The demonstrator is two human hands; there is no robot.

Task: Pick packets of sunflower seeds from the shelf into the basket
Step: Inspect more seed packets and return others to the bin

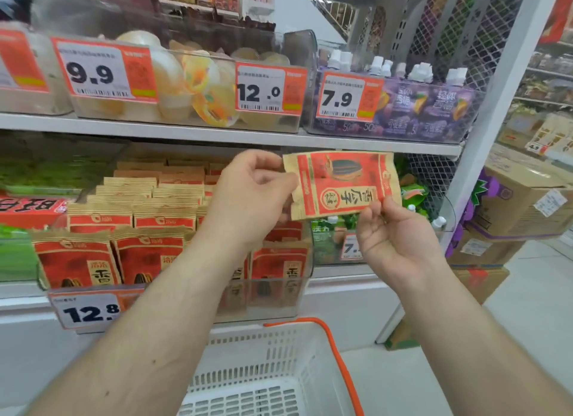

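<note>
With both hands, left (251, 195) and right (400, 239), pinching the red-and-tan paper seed packet (341, 184) by its edges, it could slip, missing the white slotted plastic basket (263, 381).

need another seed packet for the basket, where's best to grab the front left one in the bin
Pinch the front left packet by its crimped top edge, coming from above. It stands upright behind the clear bin wall, so only the top is free; neighbouring packets crowd its right side.

Tan packet (341, 184) with a red panel and a black striped seed; white slotted basket (263, 381), orange handle (338, 360).
</note>
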